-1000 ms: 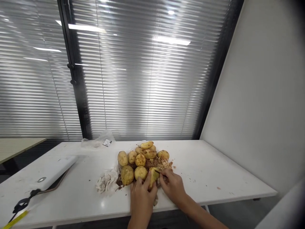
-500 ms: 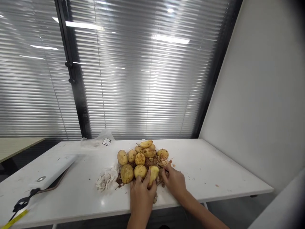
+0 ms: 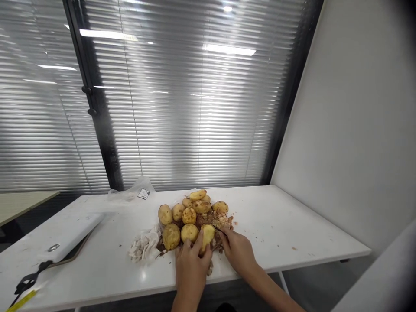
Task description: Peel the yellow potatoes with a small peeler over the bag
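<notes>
Gripping yellow potato (image 3: 208,234) nr front of white table (image 3: 107,268), L hand (image 3: 191,265) has fingers closed on it; R hand (image 3: 239,253) pinches thin dark tool (image 3: 218,229) alongside. Approx. part-done: held one looks mostly bare, other potatoes (image 3: 171,236) w/ brown patches left.

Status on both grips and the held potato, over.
Left grip holding yellow potato. Right grip pinching thin dark object at potato's right edge. Other potatoes, brown scraps close by.

potatoes (image 3: 189,216): yellow-brown | table (image 3: 292,225): white | blinds (image 3: 182,130): grey, striped | window frame (image 3: 103,138): black
</notes>
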